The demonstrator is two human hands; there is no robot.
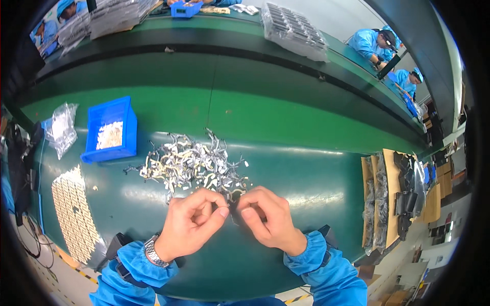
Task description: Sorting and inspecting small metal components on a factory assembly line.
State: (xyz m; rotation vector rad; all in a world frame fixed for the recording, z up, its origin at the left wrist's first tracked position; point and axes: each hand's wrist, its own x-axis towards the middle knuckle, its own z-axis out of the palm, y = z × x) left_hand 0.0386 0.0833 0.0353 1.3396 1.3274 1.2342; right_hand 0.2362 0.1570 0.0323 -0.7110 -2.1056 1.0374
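Just in front of a loose pile of small dark, white and cream parts [196, 160], my two hands are close together over the green table [229, 273]. My left hand [191, 224], with a metal-banded watch [153, 251] at its wrist, is closed, thumb and forefinger pinched. Facing it, my right hand [269, 217] has its fingers curled to the thumb in a similar pinch. A small dark piece shows between the fingertips, too small to name. Which hand grips it, I cannot tell.
A blue bin [130, 135] of small whitish pieces stands at the left beside a clear plastic bag [62, 130]. Nearer lies a sheet of cream parts in rows [75, 217]. Cardboard layers with black parts [390, 199] stand at the right edge. Co-workers [368, 43] sit beyond a raised shelf.
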